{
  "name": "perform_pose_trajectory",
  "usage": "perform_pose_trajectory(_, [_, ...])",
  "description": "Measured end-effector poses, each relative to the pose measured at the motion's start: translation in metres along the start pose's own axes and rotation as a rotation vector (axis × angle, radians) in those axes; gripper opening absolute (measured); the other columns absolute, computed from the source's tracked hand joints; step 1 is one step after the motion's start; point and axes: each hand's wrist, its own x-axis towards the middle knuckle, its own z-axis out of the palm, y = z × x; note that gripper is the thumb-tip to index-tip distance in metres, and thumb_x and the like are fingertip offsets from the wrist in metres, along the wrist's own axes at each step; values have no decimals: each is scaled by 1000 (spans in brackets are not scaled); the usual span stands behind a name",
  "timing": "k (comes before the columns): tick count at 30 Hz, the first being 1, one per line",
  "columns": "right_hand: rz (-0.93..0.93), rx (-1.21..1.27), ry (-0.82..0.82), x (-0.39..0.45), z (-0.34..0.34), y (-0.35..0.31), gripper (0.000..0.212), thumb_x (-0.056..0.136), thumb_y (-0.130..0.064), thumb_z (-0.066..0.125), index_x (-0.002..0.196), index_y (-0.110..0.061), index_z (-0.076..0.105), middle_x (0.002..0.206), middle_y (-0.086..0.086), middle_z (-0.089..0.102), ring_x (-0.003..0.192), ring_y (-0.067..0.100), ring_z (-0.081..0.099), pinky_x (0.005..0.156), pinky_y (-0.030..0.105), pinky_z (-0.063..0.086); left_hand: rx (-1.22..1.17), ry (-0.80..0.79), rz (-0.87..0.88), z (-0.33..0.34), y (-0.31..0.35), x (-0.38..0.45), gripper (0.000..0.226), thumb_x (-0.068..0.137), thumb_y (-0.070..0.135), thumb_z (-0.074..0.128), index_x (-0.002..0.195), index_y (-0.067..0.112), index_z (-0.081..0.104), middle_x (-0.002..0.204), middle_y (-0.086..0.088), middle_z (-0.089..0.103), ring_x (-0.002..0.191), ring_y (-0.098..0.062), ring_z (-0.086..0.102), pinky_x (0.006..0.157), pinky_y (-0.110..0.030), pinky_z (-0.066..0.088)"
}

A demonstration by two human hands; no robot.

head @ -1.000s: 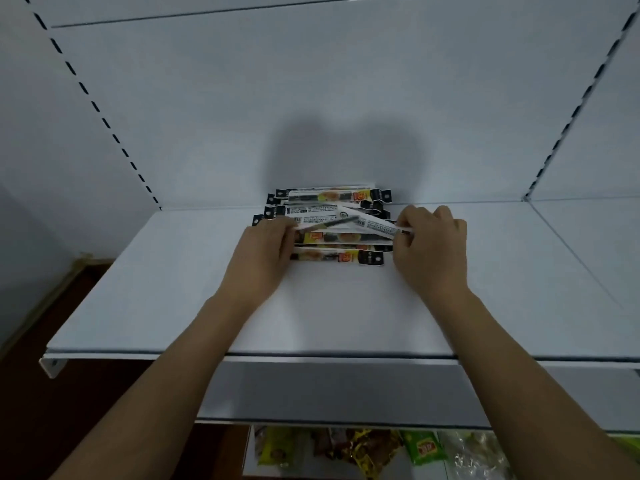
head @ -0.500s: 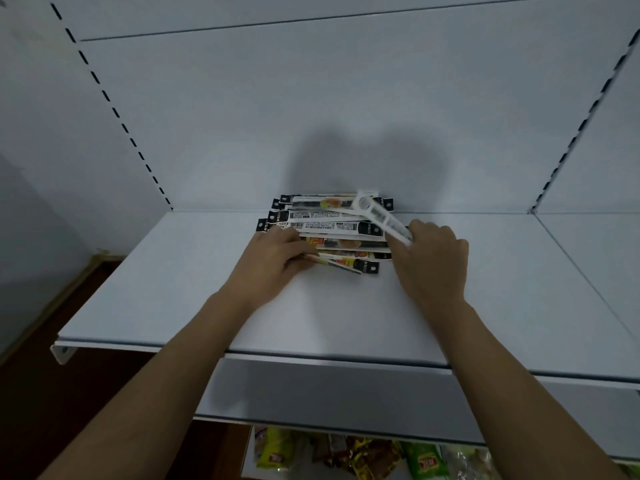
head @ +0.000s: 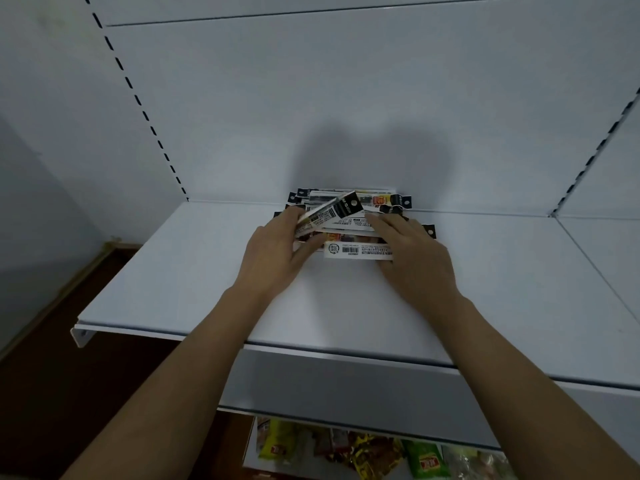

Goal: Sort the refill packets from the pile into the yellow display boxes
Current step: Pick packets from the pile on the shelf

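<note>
While my left hand (head: pixel 273 258) pinches one tilted packet (head: pixel 329 213), right hand (head: pixel 412 258) lies flat on pile (head: pixel 356 242), shelf (head: pixel 346 306) twelve o'clock; sorting begun, boxes unseen, next: locate them.

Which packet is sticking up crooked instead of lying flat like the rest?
The black-tipped packet in the left hand. It slants up across the pile, while the other packets, like the white barcode packet in front, lie flat and level on the shelf.
</note>
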Motion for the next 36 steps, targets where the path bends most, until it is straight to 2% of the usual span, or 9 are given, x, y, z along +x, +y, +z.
perform_pose_trajectory(6, [22,-8,-16,-2,1,1,52,77,-1,74,126,-16,67,107,3,64,91,26,60,52,30,46,188,81,115,6,-12,3,31,101,34,39,108,14,61,90,-2,63,77,-28,58,71,-34,33])
perform_pose_trajectory(13, [-32,-32,66,-2,-1,3,30,71,2,76,97,-11,72,91,3,65,88,26,57,52,28,42,16,200,50,0,-5,-6,31,100,7,47,129,16,53,106,-5,67,83,-27,64,67,-32,48])
perform_pose_trajectory(17, [-33,11,171,2,-6,-6,33,78,-2,39,100,-3,64,86,13,67,79,33,56,66,36,40,-44,224,64,-4,2,-7,34,99,7,47,127,27,43,105,-9,58,75,-30,61,60,-39,52])
perform_pose_trajectory(20, [167,256,171,2,-15,-12,34,82,-7,34,105,-3,59,88,13,61,79,31,53,69,32,36,-77,276,55,-4,4,-8,34,99,8,49,126,27,42,101,-6,67,74,-23,61,64,-24,43])
perform_pose_trajectory(23, [360,526,200,3,-22,-14,6,90,-17,42,91,-13,44,73,-3,49,62,15,48,55,25,36,29,371,63,-4,8,-8,24,98,12,49,120,21,44,85,-10,69,72,-15,46,67,-31,40])
perform_pose_trajectory(26, [546,709,267,4,-29,-14,39,96,-36,63,76,-18,35,62,-6,37,46,5,34,45,13,29,-156,395,-77,-7,7,-8,17,101,28,42,112,16,48,83,-6,67,75,-11,41,69,-40,46])
perform_pose_trajectory(30, [790,978,354,2,-34,-1,49,102,-39,52,59,-17,40,55,2,36,45,10,31,45,25,30,-529,365,-176,-14,6,-9,3,104,22,47,106,24,45,74,9,63,63,-20,61,62,-35,49])
perform_pose_trajectory(33, [727,881,188,0,-33,5,38,105,-31,45,80,-15,68,76,9,64,62,14,61,53,20,47,-622,361,-244,-19,12,-4,22,101,15,55,101,34,45,81,12,61,61,-24,62,67,-45,58])
perform_pose_trajectory(36, [578,955,239,3,-35,3,20,101,-14,53,113,-28,62,93,9,64,69,19,66,66,27,57,-696,324,-332,-22,14,-3,25,97,11,61,99,30,45,79,4,59,52,-23,54,55,-37,56])
